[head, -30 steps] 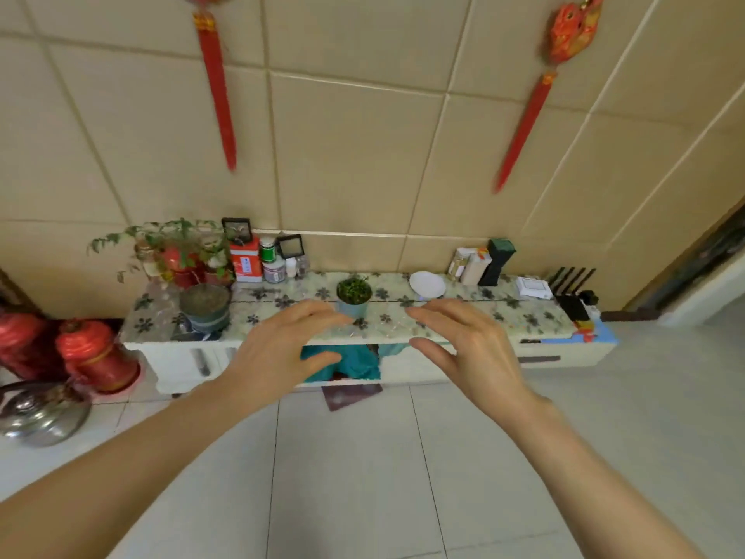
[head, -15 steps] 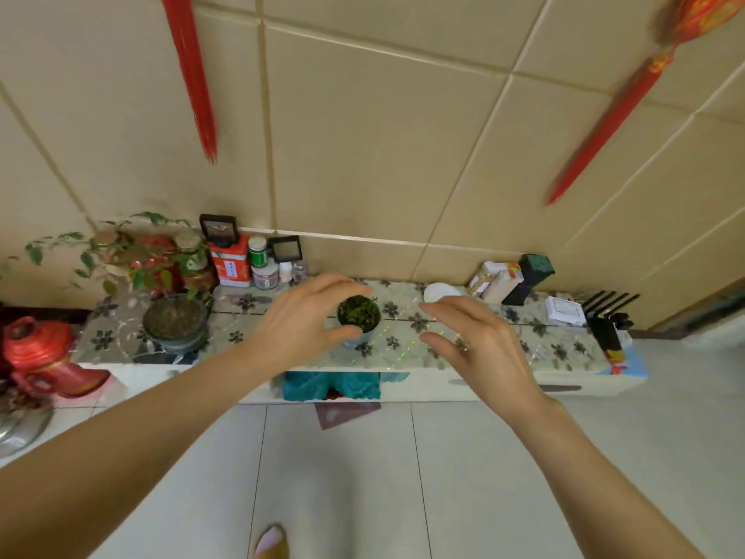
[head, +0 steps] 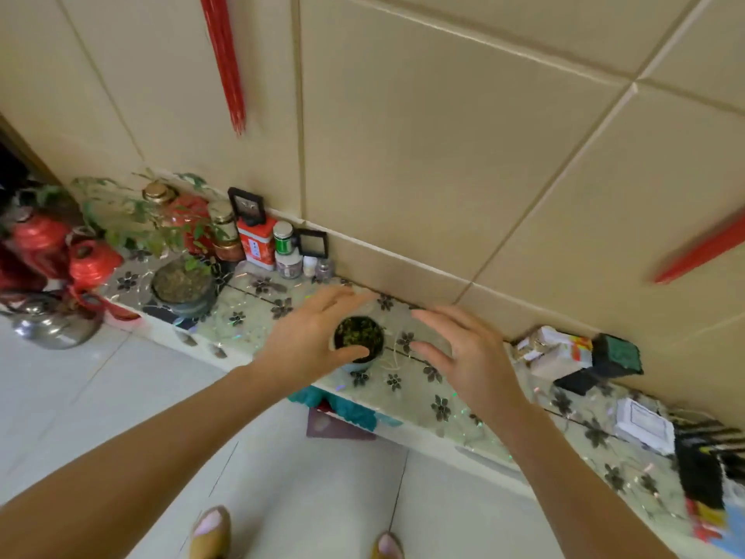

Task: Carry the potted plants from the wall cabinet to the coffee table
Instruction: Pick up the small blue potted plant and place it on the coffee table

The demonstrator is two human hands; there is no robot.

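A small pale pot holding a low green plant point(head: 358, 334) stands on the floral-topped wall cabinet point(head: 443, 409), near its front edge. My left hand point(head: 306, 336) wraps round the pot from the left, thumb over the front rim and fingers reaching behind it. Just right of the pot, my right hand point(head: 463, 357) hovers with its fingers spread and does not touch it. A larger dark pot with a leafy, trailing plant point(head: 181, 286) sits at the cabinet's left end. The coffee table is out of view.
Jars and a red tin point(head: 256, 244) line the wall behind the pots. Boxes point(head: 564, 353), a white switch box point(head: 645, 425) and a black router point(head: 701, 466) crowd the right end. A steel kettle point(head: 52, 320) and red lanterns point(head: 92, 262) stand left on the floor.
I have stepped closer to the cabinet. My left hand has closed in round the small pot, and my right hand has moved nearer to its right side.
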